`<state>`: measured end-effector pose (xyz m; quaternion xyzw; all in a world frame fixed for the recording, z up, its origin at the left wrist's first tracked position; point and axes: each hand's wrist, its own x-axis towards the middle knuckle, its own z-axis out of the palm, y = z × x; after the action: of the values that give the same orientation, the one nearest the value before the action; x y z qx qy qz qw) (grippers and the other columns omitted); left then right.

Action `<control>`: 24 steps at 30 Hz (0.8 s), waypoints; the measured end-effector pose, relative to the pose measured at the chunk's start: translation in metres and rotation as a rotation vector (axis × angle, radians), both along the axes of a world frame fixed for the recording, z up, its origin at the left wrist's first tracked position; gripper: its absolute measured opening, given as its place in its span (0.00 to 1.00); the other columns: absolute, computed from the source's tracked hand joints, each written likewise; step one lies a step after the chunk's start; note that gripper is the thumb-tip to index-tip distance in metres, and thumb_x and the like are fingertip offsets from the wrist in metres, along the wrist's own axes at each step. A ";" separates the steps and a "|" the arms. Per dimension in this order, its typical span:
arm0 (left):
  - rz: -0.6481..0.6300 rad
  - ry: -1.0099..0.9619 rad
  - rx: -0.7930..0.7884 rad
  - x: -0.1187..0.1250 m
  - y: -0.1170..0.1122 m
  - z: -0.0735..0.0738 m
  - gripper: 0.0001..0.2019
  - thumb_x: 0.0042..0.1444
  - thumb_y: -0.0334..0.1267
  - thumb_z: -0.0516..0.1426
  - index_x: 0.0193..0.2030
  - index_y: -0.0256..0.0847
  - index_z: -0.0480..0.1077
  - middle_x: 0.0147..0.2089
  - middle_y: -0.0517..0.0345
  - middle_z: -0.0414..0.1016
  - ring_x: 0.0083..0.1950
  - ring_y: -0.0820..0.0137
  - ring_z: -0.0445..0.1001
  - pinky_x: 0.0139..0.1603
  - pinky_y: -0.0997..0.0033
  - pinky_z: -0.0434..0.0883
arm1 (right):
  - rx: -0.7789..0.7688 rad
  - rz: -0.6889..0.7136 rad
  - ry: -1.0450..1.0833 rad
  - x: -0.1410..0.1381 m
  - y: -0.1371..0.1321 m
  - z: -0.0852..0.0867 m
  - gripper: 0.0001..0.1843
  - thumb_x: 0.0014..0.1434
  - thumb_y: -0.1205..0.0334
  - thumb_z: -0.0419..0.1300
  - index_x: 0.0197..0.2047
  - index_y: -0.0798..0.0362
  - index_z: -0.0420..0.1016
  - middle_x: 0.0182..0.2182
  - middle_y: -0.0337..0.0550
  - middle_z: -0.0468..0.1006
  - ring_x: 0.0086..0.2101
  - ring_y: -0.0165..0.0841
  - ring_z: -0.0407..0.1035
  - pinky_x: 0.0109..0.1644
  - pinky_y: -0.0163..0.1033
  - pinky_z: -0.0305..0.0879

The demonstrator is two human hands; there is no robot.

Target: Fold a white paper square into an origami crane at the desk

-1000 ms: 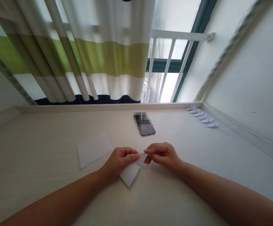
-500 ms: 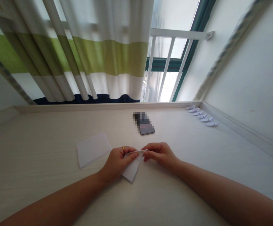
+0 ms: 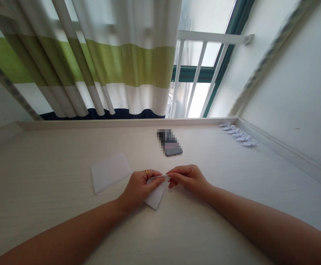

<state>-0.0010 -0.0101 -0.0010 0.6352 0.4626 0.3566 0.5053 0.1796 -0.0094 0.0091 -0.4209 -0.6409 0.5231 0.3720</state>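
My left hand [image 3: 139, 186] and right hand [image 3: 189, 178] pinch a small white paper sheet [image 3: 156, 198], seemingly part-folded. White folded paper figures [image 3: 237, 135] sit far right, and a flat stack of blank white sheets [image 3: 110, 172] lies to the left.

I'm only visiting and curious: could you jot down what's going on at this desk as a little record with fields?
Surface: pale wooden desk beside a window
Hands: left hand and right hand both pinch the white sheet
Sheet state: partly folded, top edge raised between the fingertips
Jewellery: gold ring on the left hand
Left of hands: paper stack
Beyond hands: phone, lying flat
Far right corner: row of folded paper figures
Background: striped curtain
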 end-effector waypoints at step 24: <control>-0.027 -0.324 -0.327 -0.001 0.008 0.002 0.13 0.39 0.41 0.62 0.28 0.34 0.69 0.21 0.62 0.70 0.20 0.78 0.64 0.22 0.78 0.58 | -0.153 -0.155 0.165 -0.001 0.001 0.001 0.12 0.46 0.57 0.60 0.21 0.59 0.73 0.14 0.40 0.73 0.17 0.25 0.64 0.24 0.31 0.60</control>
<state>-0.0024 -0.0021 0.0013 0.4852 0.4187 0.3675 0.6740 0.1785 -0.0080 0.0103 -0.4517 -0.5320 0.5730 0.4296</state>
